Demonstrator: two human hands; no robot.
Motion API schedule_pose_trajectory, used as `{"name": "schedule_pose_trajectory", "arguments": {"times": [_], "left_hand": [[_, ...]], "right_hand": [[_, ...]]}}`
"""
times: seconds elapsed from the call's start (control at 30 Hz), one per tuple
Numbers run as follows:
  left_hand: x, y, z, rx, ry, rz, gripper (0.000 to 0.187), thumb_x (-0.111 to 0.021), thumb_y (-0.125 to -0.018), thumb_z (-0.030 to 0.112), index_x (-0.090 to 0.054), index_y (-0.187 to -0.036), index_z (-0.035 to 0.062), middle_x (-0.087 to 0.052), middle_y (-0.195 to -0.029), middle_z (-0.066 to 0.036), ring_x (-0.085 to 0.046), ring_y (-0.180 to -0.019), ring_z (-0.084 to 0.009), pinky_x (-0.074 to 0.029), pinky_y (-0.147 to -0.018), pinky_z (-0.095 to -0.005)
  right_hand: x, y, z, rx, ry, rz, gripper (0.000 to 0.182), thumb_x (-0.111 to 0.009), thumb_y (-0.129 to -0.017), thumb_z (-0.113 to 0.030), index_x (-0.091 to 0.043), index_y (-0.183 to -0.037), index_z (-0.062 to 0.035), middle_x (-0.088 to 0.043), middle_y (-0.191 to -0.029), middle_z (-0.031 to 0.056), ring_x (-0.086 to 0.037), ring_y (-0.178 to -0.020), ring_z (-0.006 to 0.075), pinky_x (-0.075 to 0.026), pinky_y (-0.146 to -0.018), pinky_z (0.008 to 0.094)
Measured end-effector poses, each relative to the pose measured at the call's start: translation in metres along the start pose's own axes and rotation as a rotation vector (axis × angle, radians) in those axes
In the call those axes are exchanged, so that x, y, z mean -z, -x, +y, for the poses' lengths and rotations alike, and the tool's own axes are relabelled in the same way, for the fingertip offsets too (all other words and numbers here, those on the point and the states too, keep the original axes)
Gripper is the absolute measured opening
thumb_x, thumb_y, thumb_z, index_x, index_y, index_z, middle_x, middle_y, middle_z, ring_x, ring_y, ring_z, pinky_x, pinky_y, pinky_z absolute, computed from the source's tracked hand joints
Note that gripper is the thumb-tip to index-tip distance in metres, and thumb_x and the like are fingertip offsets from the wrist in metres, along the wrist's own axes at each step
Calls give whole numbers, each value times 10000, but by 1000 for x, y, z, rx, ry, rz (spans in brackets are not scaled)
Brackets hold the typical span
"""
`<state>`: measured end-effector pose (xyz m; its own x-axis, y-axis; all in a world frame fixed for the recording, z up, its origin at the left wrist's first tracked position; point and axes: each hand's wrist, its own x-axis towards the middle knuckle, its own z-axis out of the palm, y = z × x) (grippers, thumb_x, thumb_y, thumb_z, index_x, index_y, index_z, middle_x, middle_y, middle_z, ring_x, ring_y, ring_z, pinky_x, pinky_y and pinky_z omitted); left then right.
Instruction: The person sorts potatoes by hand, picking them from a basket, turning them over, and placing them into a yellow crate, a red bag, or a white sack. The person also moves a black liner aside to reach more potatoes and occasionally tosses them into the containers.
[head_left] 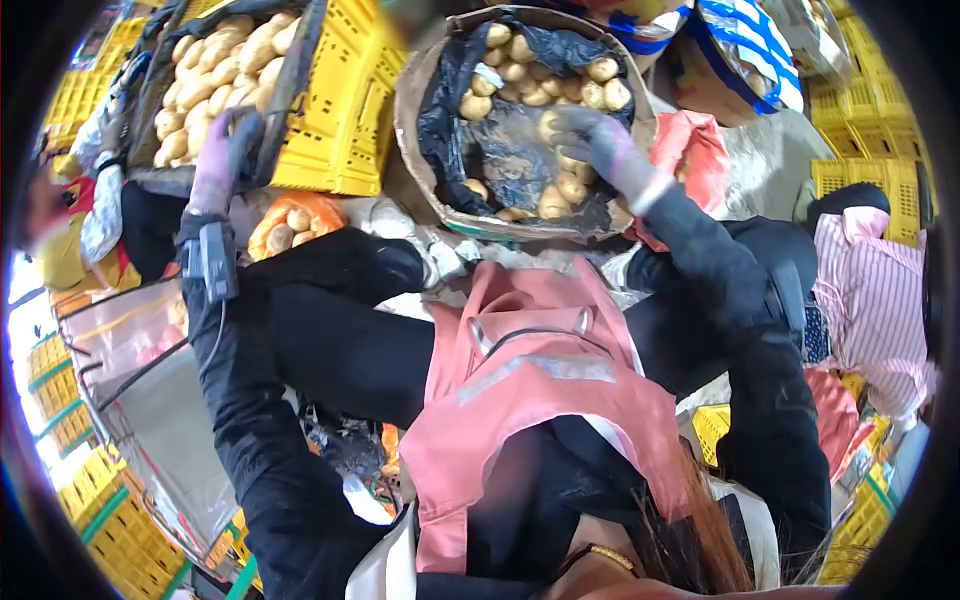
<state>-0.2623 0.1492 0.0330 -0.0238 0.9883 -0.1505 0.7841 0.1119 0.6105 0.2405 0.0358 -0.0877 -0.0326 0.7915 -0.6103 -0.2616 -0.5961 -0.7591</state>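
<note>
My left hand (226,152), in a grey and purple glove, reaches over the near right part of a dark-lined crate (268,148). Its fingers are apart over the pale potatoes (213,75) piled there; no potato shows in its grip. In a round cardboard box (424,150) lined with black plastic, my right hand (603,148), gloved alike, has its fingertips closed about a potato (549,126). More potatoes (562,195) lie around the box's inner sides, while wet, dirty plastic (510,145) shows in the middle.
Yellow crates (340,100) stand beside the potato pile. An orange mesh bag of potatoes (293,222) lies by my left knee. A red sack (690,150) and a blue-striped bag (745,50) are on the right. A person in a striped top (868,290) sits nearby.
</note>
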Motion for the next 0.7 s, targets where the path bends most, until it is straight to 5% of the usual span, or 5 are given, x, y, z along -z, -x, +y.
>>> {"name": "schedule_pose_trajectory", "arguments": {"times": [0.17,0.23,0.3,0.57,0.7], "left_hand": [[-48,39,70,-367,-36,175,423,-673,-864,218,-575,-1220,10,-587,-1241,-153,-534,-1185,-265,-395,-1029,-346],[-65,44,104,-555,-52,212,411,-678,-858,189,-578,-1222,27,-572,-1266,-162,-526,-1206,-282,-387,-1044,-351],[-77,53,126,-652,-96,162,416,-694,-849,183,-580,-1226,49,-554,-1293,-172,-511,-1233,-295,-379,-1056,-355],[-100,52,141,-652,-29,-111,366,-646,-897,140,-563,-1241,46,-535,-1338,-140,-472,-1294,-259,-341,-1088,-344],[-108,56,144,-682,29,-174,468,-693,-844,103,-532,-1279,42,-549,-1310,-139,-489,-1271,-271,-355,-1078,-348]], "right_hand": [[-3,-92,83,178,959,-97,320,-619,-853,-106,-680,-1165,-142,-704,-997,102,-640,-820,160,-524,-786,279],[-44,-87,90,175,1282,-296,361,-651,-803,-140,-673,-1162,-165,-687,-1063,144,-663,-940,307,-518,-866,367],[-63,-127,148,613,1495,-563,426,-608,-797,-137,-614,-1224,-143,-663,-1093,180,-628,-1031,317,-481,-919,394],[-68,-172,167,658,1412,-616,297,-635,-783,-172,-638,-1054,-51,-670,-815,140,-658,-729,288,-529,-647,364],[-44,-136,93,48,620,-516,289,-550,-900,-309,-666,-1044,-86,-680,-894,67,-651,-709,174,-510,-608,261]]}}
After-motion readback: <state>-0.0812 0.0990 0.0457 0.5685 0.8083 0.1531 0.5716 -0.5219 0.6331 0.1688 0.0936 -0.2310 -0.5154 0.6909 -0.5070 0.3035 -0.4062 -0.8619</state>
